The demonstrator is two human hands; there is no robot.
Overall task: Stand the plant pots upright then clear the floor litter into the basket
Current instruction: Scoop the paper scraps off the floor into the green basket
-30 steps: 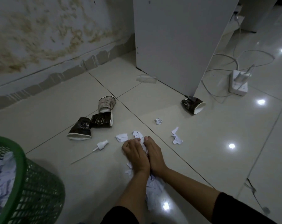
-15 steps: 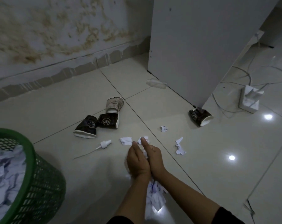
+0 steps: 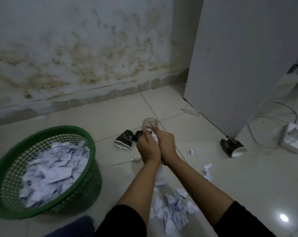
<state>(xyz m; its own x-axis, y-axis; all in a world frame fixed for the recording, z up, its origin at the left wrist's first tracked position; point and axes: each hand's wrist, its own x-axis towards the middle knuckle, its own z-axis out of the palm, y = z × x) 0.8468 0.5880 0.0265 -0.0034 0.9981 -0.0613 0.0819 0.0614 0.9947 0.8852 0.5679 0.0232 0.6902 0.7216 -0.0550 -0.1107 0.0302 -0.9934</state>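
Tiles glossy, scrap-strewn; wall stained; basket seemingly half-full.

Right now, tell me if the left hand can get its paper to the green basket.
Probably yes. The left hand, pressed with the right hand around paper scraps, has bare floor toward the basket, whose open top faces up.

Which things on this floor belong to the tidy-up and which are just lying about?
Belong to the job:
green basket, part full of paper
paper scraps on the tiles
scraps pressed between left hand and right hand
tipped dark cups

Just lying about:
white power strip
its cable
white cabinet panel
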